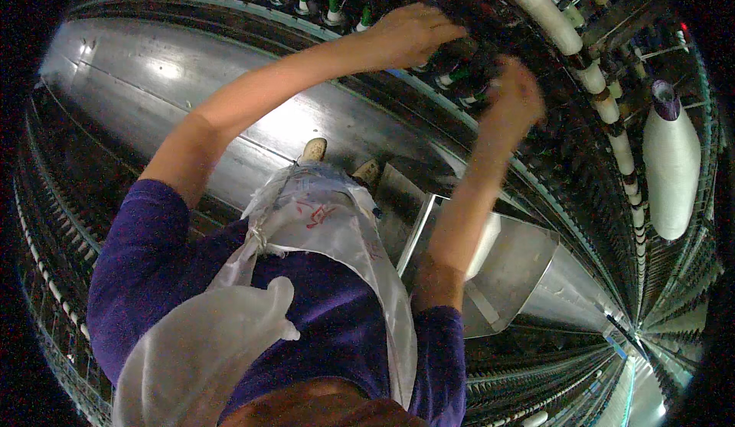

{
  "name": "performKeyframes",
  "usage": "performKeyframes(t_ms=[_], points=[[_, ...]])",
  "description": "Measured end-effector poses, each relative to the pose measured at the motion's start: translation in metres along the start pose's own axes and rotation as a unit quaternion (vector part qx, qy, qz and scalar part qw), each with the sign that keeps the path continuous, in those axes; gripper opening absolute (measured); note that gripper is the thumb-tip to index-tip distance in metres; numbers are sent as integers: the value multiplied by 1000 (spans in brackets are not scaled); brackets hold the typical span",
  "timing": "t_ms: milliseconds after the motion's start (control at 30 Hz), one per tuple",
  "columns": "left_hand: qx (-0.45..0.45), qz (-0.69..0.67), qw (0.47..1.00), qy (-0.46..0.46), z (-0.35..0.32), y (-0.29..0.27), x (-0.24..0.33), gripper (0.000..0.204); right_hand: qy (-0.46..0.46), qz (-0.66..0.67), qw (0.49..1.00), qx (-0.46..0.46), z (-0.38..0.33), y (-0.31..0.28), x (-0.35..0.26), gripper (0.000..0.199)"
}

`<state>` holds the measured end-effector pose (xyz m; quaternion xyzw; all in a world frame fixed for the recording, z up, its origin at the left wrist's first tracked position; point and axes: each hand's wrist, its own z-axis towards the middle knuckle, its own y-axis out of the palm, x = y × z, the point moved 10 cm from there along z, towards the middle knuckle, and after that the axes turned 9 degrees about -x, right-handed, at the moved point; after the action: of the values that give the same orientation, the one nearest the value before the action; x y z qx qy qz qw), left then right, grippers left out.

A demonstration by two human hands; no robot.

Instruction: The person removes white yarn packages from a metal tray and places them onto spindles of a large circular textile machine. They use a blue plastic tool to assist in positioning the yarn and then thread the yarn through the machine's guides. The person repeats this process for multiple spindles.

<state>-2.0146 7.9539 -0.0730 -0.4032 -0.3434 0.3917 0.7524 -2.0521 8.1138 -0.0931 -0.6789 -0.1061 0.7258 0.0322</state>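
Both hands reach over a spinning machine's row of bobbins with green tops (334, 10). My left hand (413, 35) is above the row, palm down, with its fingertips drawn together. Whether a thread is between them is too fine to see. Farther right, my right hand (518, 94) is raised with bent fingers and smeared by motion, so what it holds, if anything, is unclear. Between and below the hands sit a bobbin (452, 79) and another bobbin (472, 99), both partly in shadow. White rollers (593, 79) run along the machine just beyond my right hand.
A large white yarn package (672, 167) with a purple tip hangs at the right. Below my right forearm stands a metal box (509, 293) with something white inside. The metal floor (153, 67) lies between this machine and another bobbin row (61, 190) at the left.
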Motion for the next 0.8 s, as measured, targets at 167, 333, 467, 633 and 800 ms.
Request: performKeyframes(t_ms=[167, 333, 467, 633, 800], points=[[161, 171, 952, 196, 71, -60, 53, 29, 290, 204, 933, -59, -55, 104, 205, 11], [52, 323, 924, 197, 135, -66, 66, 24, -78, -178, 965, -175, -22, 125, 137, 15], [100, 232, 950, 182, 95, -103, 90, 25, -114, -309, 904, -271, 20, 88, 68, 25], [88, 36, 977, 191, 13, -123, 119, 41, -293, -563, 763, -121, -15, 17, 22, 31], [101, -64, 970, 212, -58, -120, 132, 26, -163, -571, 757, -274, -129, 34, 100, 26]])
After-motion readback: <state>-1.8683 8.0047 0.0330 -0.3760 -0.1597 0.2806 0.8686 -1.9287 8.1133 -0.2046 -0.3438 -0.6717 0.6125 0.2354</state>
